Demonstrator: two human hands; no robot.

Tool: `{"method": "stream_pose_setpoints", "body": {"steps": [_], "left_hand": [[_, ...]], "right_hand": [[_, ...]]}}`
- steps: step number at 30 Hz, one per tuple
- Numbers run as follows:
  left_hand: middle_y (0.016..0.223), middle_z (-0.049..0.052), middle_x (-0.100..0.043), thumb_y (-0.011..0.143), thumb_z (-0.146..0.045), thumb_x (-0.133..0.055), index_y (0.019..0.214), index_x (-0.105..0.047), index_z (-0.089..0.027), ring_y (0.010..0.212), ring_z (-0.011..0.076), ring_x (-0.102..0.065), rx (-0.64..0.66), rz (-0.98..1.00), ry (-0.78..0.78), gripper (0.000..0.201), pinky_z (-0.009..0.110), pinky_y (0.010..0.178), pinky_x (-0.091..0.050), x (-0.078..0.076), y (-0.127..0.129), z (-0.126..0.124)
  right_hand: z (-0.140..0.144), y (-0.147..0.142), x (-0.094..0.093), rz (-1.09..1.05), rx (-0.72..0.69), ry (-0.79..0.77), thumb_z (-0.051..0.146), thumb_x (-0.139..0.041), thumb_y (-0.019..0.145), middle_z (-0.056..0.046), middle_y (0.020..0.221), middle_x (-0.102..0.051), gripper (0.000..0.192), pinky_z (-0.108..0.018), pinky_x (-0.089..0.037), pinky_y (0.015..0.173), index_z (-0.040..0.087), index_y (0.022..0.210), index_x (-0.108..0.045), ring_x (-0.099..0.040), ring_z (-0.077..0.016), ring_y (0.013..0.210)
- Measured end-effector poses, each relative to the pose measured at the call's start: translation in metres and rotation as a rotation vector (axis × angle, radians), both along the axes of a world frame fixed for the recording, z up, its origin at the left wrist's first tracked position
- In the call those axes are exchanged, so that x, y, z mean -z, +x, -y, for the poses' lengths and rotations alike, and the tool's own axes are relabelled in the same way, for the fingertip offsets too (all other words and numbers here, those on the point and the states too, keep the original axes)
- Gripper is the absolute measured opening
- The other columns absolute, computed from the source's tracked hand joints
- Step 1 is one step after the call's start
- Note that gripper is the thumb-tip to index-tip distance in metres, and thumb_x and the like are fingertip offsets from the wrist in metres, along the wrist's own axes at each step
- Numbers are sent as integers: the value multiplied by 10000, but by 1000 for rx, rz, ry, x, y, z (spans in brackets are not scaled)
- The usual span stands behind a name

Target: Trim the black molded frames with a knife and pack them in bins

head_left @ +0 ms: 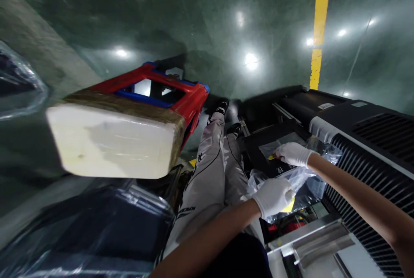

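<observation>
My legs [213, 170] stretched forward between a stool [152, 92] on my left and a machine [365, 140] on my right. A foam block [113, 140] sat before the stool. My right hand [293, 153] lay on a plastic bag [291, 170] atop the machine's tray [258, 144], my left hand [273, 196] nearer me.

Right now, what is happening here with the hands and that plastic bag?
A seated person in white gloves is handling a clear plastic bag at a black machine. The right hand presses the bag's upper end onto a dark flat part of the machine, fingers near a small yellow mark. The left hand grips the lower end of the bag. Their legs in light grey trousers stretch forward. To the left stands a red and blue stool, with a white foam block in front of it.
</observation>
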State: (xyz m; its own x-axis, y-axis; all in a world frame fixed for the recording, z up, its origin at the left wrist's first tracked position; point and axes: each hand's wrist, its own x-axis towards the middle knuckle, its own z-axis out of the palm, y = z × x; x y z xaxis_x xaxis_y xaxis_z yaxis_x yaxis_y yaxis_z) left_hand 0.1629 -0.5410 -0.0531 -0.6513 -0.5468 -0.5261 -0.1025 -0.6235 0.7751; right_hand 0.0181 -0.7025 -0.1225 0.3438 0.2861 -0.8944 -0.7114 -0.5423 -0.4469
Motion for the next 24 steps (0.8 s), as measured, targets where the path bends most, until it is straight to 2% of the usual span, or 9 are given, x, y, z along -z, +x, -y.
{"method": "stream_pose_setpoints", "body": {"steps": [5, 9, 12, 14, 16, 18, 22, 24], "left_hand": [[1079, 184, -812, 1070, -392, -494, 1045, -812, -174, 963, 335, -773, 20, 29, -45, 387, 451, 847, -570, -5, 4, 1], [1038, 196, -809, 1066, -389, -490, 999, -822, -167, 933, 340, -773, 28, 39, -71, 404, 454, 831, -577, -7, 6, 1], [1016, 204, -804, 1065, -369, -487, 1004, -822, -149, 907, 340, -767, 24, 43, -81, 405, 459, 836, -585, -6, 6, 0], [1033, 213, -804, 1078, -374, -467, 1014, -821, -139, 916, 352, -765, 14, 40, -89, 429, 474, 837, -586, -5, 5, -2], [1062, 216, -805, 1082, -374, -465, 994, -820, -138, 940, 362, -767, 6, 26, -102, 435, 481, 840, -583, -4, 4, -4], [1060, 208, -805, 1080, -361, -474, 967, -817, -141, 946, 357, -771, -1, 14, -109, 423, 472, 842, -577, -4, 3, -6], [1033, 198, -804, 1077, -361, -486, 997, -808, -145, 952, 349, -774, -20, 34, -91, 396, 452, 841, -566, -5, 6, -7], [1040, 200, -807, 1067, -366, -503, 1049, -803, -147, 960, 346, -777, -33, 53, -72, 372, 440, 832, -564, -7, 9, -8]], "right_hand": [[-11, 26, -1, 45, -195, -108, 196, -668, 979, -224, 1204, -777, 247, -422, -485, 938, 135, 1129, -855, -701, -360, 1137], [-10, 36, -8, 51, -270, -139, 328, -728, 993, -228, 1242, -740, 314, -435, -480, 916, 156, 1233, -832, -677, -364, 1116], [-5, 30, -18, 45, -285, -140, 435, -681, 1042, -203, 1432, -689, 352, -468, -484, 984, 233, 1294, -822, -635, -391, 1264], [-4, 24, -20, 29, -285, -144, 468, -628, 1072, -190, 1589, -600, 373, -518, -477, 1047, 256, 1309, -823, -550, -437, 1413], [-8, 21, -17, 5, -280, -146, 485, -584, 1091, -188, 1660, -540, 408, -564, -469, 1091, 256, 1340, -813, -486, -460, 1494], [-17, 23, -8, -25, -269, -143, 502, -558, 1101, -183, 1669, -536, 444, -578, -466, 1122, 261, 1399, -783, -492, -447, 1505], [-44, 41, 10, -97, -237, -163, 561, -561, 1089, -178, 1713, -494, 557, -575, -449, 1183, 239, 1524, -694, -508, -430, 1517], [-54, 51, 10, -126, -217, -188, 575, -593, 1068, -208, 1724, -467, 611, -587, -442, 1196, 188, 1532, -684, -487, -453, 1535]]}}
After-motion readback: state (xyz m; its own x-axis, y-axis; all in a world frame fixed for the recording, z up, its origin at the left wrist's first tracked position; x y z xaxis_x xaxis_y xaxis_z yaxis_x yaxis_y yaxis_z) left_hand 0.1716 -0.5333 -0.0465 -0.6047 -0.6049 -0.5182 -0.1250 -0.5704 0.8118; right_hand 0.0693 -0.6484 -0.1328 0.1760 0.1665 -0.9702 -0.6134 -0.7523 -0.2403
